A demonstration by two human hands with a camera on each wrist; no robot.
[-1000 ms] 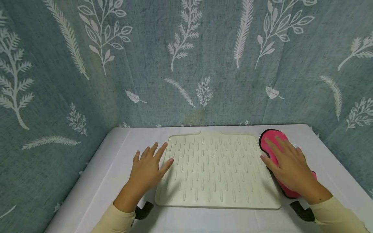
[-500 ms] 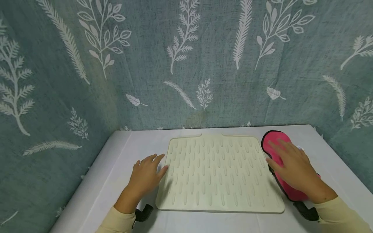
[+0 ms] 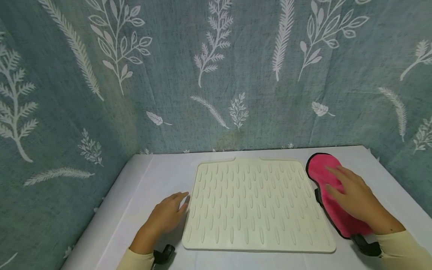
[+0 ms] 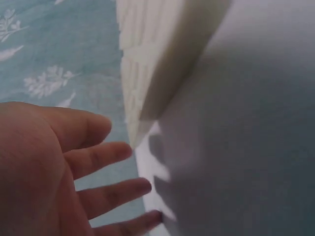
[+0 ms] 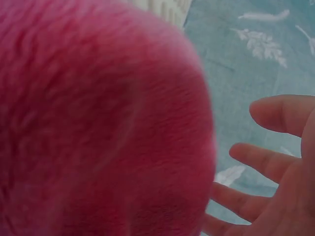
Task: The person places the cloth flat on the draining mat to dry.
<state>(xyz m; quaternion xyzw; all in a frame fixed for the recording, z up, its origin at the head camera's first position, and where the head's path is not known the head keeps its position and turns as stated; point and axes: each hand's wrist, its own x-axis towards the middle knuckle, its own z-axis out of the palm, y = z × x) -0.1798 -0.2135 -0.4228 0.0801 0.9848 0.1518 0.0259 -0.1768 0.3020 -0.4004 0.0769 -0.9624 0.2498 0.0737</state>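
Note:
A cream mat (image 3: 258,210) with rows of raised oval ridges lies flat on the white-covered table. Beside its left edge is my left hand (image 3: 165,214), fingers loosely extended with nothing in them; the left wrist view shows the fingertips near the mat's corner. Along the right side of the mat lies a fuzzy pink pad (image 3: 322,165), waisted in shape with black edging. My right hand (image 3: 357,198) is over the pad and hides part of it. In the right wrist view, the pink plush (image 5: 108,113) fills the left side, and the spread fingers hold nothing.
White cloth (image 3: 155,176) covers the table. Teal fabric (image 3: 168,86) with white leaf prints hangs behind it and at both sides. A black wrist mount (image 3: 164,255) sits under the left wrist, another (image 3: 366,245) under the right.
My left hand has drawn back toward me along the mat's left edge, its fingers less spread. The right hand has shifted right across the pink pad. The view has tilted slightly.

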